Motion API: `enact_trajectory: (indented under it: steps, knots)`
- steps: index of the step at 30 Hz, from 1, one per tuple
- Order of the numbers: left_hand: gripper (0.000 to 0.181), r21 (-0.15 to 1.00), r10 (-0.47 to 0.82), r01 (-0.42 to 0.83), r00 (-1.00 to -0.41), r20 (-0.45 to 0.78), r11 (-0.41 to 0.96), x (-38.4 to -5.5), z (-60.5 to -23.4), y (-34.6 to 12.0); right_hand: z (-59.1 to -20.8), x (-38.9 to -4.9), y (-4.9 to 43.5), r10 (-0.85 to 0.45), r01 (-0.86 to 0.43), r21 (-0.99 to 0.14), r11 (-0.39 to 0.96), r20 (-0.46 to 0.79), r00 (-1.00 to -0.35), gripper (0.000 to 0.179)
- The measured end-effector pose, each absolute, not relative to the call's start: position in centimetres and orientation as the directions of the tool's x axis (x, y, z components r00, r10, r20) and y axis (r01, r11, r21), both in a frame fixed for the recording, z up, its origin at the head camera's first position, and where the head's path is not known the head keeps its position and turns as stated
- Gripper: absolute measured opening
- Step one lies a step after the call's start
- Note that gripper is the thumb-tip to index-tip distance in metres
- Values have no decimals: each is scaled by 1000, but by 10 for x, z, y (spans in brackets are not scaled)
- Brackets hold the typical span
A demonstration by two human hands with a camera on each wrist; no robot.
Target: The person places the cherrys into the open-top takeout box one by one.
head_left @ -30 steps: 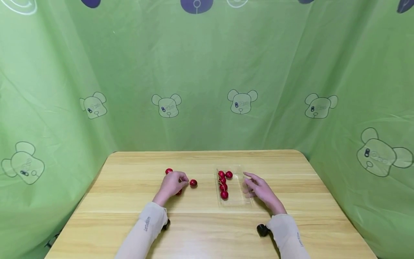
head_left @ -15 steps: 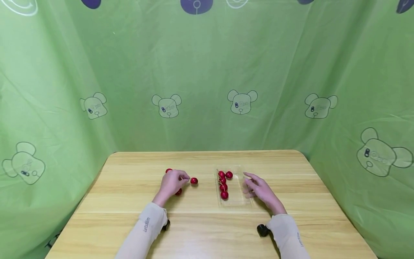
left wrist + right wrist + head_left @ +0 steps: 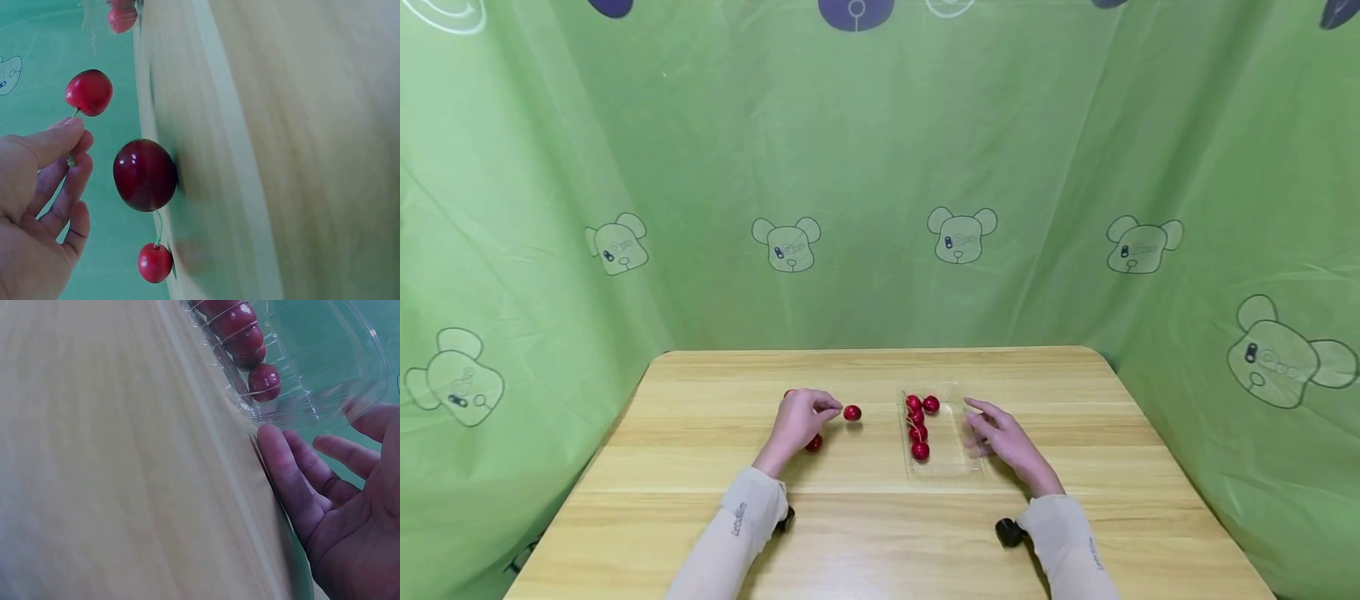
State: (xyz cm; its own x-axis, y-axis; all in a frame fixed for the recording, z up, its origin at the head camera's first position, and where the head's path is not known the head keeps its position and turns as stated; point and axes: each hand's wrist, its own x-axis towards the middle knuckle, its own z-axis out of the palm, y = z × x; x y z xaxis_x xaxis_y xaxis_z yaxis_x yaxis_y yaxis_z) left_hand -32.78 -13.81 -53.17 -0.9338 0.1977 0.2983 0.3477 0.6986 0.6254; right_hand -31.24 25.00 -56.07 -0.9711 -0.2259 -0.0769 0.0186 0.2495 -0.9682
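My left hand [image 3: 796, 423] pinches the green stem [image 3: 75, 113] of a red cherry [image 3: 852, 412] between thumb and fingertips. That cherry hangs clear of the table, its shadow just below it. A dark red cherry [image 3: 145, 175] and a smaller-looking red one [image 3: 155, 262] lie on the table by this hand; in the head view the hand partly covers the farther one. My right hand [image 3: 1006, 440] has its fingers spread at the right side of a clear plastic box [image 3: 953, 446], fingertips right at its wall. Several cherries [image 3: 919, 433] with stems lie along the box's left side.
The wooden table [image 3: 880, 533] has rounded far corners, with a green printed curtain [image 3: 880, 300] behind and at both sides. A black wrist device [image 3: 1010, 533] shows below the right sleeve, and another [image 3: 786, 522] beside the left sleeve.
My left hand has lifted the pinched cherry slightly off the table, moving it a little up and to the right in the head view. The right hand and the box have stayed put.
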Motion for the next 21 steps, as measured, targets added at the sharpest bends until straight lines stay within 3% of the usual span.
enact_trajectory:
  steps: [21]
  knots:
    - [6, 666, 255, 417, -908, 332, 619, -324, -517, -120, -561, -313, 250, -210, 23, -965, 260, -80, -974, 59]
